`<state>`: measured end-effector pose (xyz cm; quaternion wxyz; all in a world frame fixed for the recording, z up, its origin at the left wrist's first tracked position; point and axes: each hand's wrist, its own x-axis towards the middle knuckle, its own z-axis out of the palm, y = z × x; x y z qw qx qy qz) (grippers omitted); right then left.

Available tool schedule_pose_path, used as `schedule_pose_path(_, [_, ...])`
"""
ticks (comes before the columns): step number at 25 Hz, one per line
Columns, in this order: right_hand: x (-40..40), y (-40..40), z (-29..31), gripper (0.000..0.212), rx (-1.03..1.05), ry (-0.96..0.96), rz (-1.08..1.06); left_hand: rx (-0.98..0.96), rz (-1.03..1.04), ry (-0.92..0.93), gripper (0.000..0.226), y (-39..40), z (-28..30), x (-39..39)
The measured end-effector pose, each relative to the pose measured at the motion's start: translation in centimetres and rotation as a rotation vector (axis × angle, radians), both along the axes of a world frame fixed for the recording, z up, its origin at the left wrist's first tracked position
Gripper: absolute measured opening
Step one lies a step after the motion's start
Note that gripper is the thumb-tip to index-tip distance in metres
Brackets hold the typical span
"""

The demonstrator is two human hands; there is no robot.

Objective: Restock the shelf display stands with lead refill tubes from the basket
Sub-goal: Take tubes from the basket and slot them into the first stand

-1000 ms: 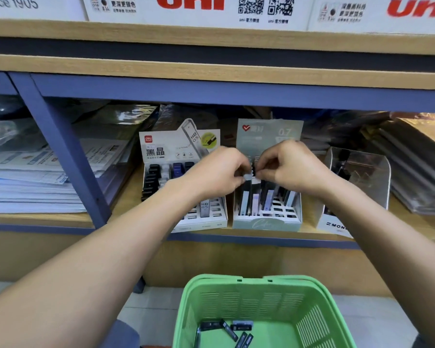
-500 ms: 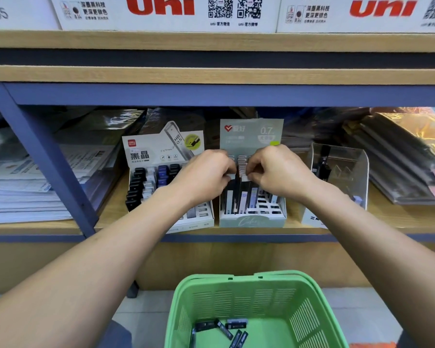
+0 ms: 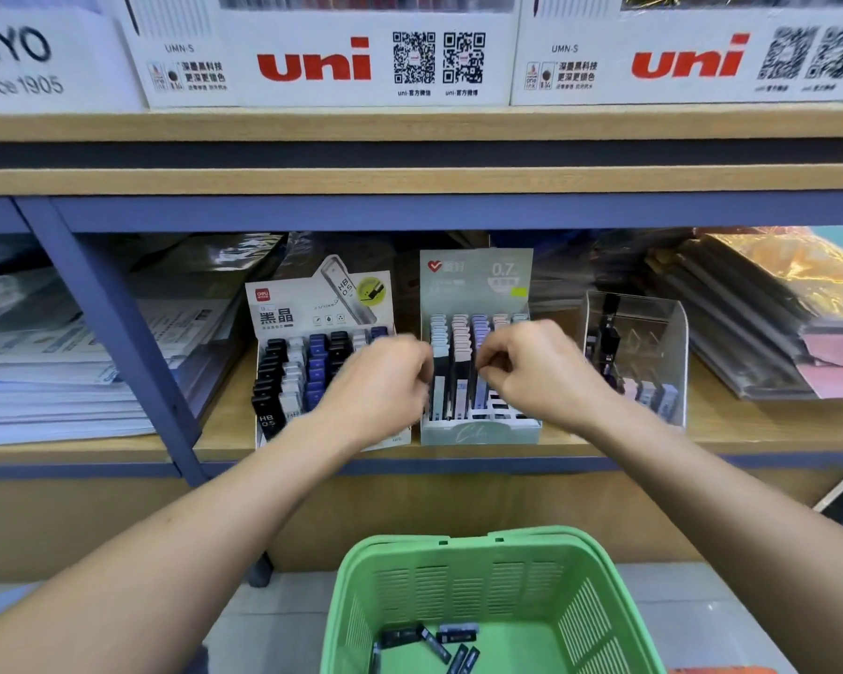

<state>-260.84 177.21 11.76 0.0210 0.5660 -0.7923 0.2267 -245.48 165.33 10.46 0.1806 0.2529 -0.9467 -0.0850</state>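
A grey-green 0.7 display stand point(image 3: 478, 431) sits mid-shelf with rows of pastel-capped lead refill tubes point(image 3: 460, 333). My left hand point(image 3: 385, 381) hovers at its left edge, motion-blurred, fingers curled, with nothing visible in it. At the stand's right front, my right hand point(image 3: 526, 374) also has its fingers curled and no tube showing in them. A white stand point(image 3: 312, 301) of black, white and blue tubes stands to the left, partly behind my left hand. Below, a green basket point(image 3: 458, 539) holds several dark tubes point(image 3: 441, 642).
A clear acrylic stand point(image 3: 653, 333) with a few tubes is at the right. Stacked paper point(image 3: 45, 381) and plastic-wrapped folders point(image 3: 775, 333) flank the stands. A blue shelf post point(image 3: 118, 333) rises at left. White pen boxes point(image 3: 332, 65) line the shelf above.
My hands, which met over a tube at the grey-green stand's back rows, have parted and drawn back toward me. The tube rows now show between them.
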Motion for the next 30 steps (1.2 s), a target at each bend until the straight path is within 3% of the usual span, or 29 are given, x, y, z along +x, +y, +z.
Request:
schedule_pose_path(3, [1.6, 2.4, -4.1, 0.02, 0.117, -0.026, 0.01, 0.09, -0.051, -0.216, 0.016, 3.3, -3.5, 0.4])
schedule_pose_path(7, [2.7, 4.2, -13.3, 0.021, 0.481, -0.08, 0.027, 0.097, -0.104, -0.555, 0.014, 6.2, -10.3, 0.4])
schedule_pose_path(12, [2.7, 5.6, -23.5, 0.025, 0.675, -0.236, -0.005, 0.355, -0.002, -0.672, 0.019, 7.4, -20.3, 1.1])
schedule_pose_path(16, [3.4, 8.3, -30.3, 0.039, 0.909, -0.201, 0.069, 0.492, -0.045, -0.791, 0.021, 9.2, -27.3, 2.1])
schedule_pose_path(18, [3.9, 10.0, -33.3, 0.048, 1.034, -0.131, 0.142, 0.492, -0.094, -0.888, 0.033, 10.5, -30.5, 2.7])
schedule_pose_path(20, [4.3, 11.4, -35.9, 0.069, 1.121, -0.047, 0.211, 0.49, -0.16, -0.999, 0.061, 11.9, -33.6, 3.3])
schedule_pose_path(22, [4.6, 12.6, -37.6, 0.093, 1.181, 0.068, 0.295, 0.464, -0.221, -1.075, 0.084, 13.3, -35.8, 3.9])
schedule_pose_path(24, [5.1, 13.1, -39.1, 0.105, 1.219, 0.146, 0.37, 0.433, -0.246, -1.099, 0.093, 14.5, -37.7, 4.1])
schedule_pose_path(27, [5.8, 13.0, -40.1, 0.101, 1.162, 0.191, 0.418, 0.392, -0.22, -1.06, 0.092, 15.6, -39.4, 4.0])
schedule_pose_path(30, [6.2, 12.4, -40.3, 0.081, 1.082, 0.191, 0.487, 0.309, -0.208, -1.034, 0.081, 15.9, -40.3, 3.8])
